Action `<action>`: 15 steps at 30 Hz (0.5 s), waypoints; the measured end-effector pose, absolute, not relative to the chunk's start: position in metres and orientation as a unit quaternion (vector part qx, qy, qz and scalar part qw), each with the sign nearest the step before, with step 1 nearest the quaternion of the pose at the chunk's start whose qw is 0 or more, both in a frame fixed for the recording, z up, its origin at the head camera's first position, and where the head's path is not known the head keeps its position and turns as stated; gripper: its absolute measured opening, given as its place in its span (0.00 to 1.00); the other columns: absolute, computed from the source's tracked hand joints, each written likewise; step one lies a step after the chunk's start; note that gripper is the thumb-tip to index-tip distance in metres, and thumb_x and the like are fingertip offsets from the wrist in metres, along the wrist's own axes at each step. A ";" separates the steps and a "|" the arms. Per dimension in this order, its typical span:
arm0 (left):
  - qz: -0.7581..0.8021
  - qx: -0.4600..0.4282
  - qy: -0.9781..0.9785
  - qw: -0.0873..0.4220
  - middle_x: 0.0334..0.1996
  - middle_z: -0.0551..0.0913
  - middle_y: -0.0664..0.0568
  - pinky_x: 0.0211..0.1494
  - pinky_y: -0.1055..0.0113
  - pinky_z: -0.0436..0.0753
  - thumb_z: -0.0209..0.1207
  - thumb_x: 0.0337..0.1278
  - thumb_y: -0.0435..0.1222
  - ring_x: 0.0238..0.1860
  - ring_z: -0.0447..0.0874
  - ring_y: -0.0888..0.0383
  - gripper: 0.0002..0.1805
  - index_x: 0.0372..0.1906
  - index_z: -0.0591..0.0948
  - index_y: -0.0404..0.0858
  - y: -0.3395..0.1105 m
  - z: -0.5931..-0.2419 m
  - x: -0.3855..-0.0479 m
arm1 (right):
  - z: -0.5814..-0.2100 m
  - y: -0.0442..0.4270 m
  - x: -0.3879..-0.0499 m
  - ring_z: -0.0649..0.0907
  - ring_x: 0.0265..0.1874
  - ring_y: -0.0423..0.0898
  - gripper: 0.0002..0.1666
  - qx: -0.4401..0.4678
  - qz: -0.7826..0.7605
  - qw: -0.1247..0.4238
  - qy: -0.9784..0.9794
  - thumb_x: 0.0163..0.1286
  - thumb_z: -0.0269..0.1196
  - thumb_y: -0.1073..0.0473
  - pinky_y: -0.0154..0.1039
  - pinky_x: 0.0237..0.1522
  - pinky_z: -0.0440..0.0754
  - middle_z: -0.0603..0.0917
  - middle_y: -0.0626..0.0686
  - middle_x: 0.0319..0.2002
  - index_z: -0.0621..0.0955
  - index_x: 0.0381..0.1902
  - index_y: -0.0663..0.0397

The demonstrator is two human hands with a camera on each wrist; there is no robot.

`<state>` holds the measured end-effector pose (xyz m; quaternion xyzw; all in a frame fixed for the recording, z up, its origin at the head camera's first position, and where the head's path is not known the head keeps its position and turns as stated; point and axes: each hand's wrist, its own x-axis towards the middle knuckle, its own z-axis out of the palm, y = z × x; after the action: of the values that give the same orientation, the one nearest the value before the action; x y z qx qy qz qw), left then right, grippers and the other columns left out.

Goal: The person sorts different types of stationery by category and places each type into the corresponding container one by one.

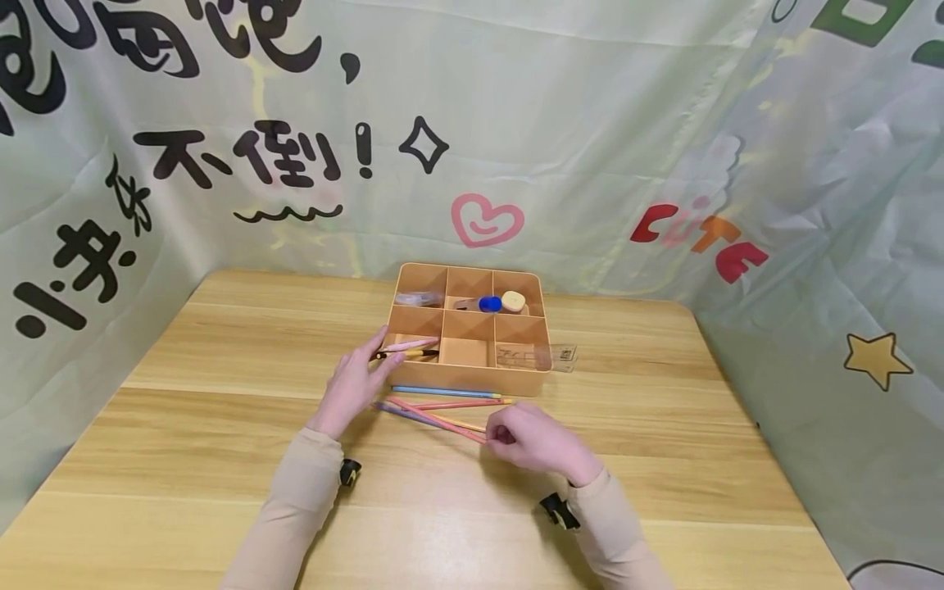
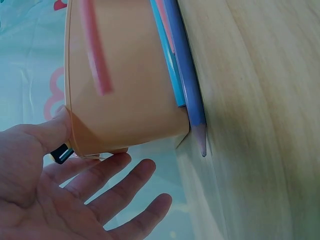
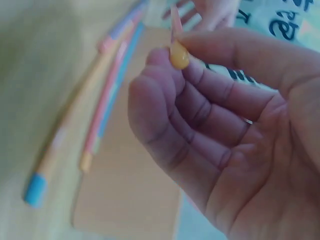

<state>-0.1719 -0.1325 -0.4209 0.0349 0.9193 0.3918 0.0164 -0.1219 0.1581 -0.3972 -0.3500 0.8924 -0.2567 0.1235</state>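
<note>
My left hand (image 1: 352, 387) grips the near left corner of the orange box (image 1: 472, 378); in the left wrist view the thumb lies against the box's front (image 2: 135, 75), the other fingers spread by its side. Pinched between my right hand's (image 1: 537, 442) thumb and fingers is a pink pencil (image 1: 435, 420), its yellow end (image 3: 179, 56) showing in the right wrist view. The pencil slants above others on the table: a blue one (image 1: 446, 392), a red one (image 1: 460, 404), a purple one (image 2: 187, 75) and a yellow-orange one (image 3: 70, 112).
Six compartments divide the box. Front left holds a pink pencil (image 1: 413, 344) and a dark-tipped yellow one (image 1: 413, 354). A clear ruler (image 1: 564, 356) juts past the right wall. At the back are a clear item (image 1: 419, 299), a blue-capped item (image 1: 490, 304) and a cream round piece (image 1: 513, 301).
</note>
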 end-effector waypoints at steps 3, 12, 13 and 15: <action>0.389 0.034 0.920 0.016 0.74 0.67 0.38 0.67 0.27 0.68 0.51 0.74 0.55 0.73 0.63 0.29 0.38 0.80 0.57 0.45 -0.132 -0.421 -0.172 | -0.388 0.169 -0.123 0.67 0.20 0.30 0.08 -0.345 -0.263 0.127 0.892 0.66 0.62 0.69 0.25 0.23 0.67 0.73 0.41 0.20 0.83 0.27 0.58; 0.389 0.036 0.920 0.013 0.74 0.66 0.37 0.68 0.28 0.69 0.50 0.74 0.56 0.74 0.63 0.31 0.38 0.80 0.57 0.45 -0.132 -0.422 -0.173 | -0.368 0.201 -0.125 0.71 0.22 0.30 0.09 -0.335 -0.300 0.107 0.887 0.72 0.61 0.67 0.27 0.26 0.74 0.78 0.43 0.22 0.82 0.30 0.56; 0.390 0.036 0.920 0.012 0.74 0.66 0.37 0.68 0.28 0.69 0.50 0.74 0.55 0.74 0.63 0.31 0.38 0.80 0.57 0.45 -0.132 -0.422 -0.173 | -0.367 0.204 -0.125 0.72 0.23 0.30 0.09 -0.332 -0.306 0.102 0.886 0.72 0.61 0.67 0.28 0.27 0.76 0.79 0.44 0.23 0.83 0.31 0.55; 0.390 0.037 0.920 0.012 0.74 0.66 0.36 0.68 0.28 0.69 0.51 0.74 0.55 0.74 0.62 0.31 0.38 0.80 0.57 0.44 -0.132 -0.422 -0.173 | -0.366 0.210 -0.126 0.75 0.25 0.30 0.07 -0.329 -0.324 0.085 0.883 0.72 0.61 0.67 0.29 0.29 0.79 0.81 0.45 0.25 0.83 0.33 0.55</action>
<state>-0.1726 -0.1325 -0.4224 0.0372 0.9200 0.3899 0.0120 -0.1256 0.2100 -0.3662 -0.3288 0.8832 -0.3236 0.0852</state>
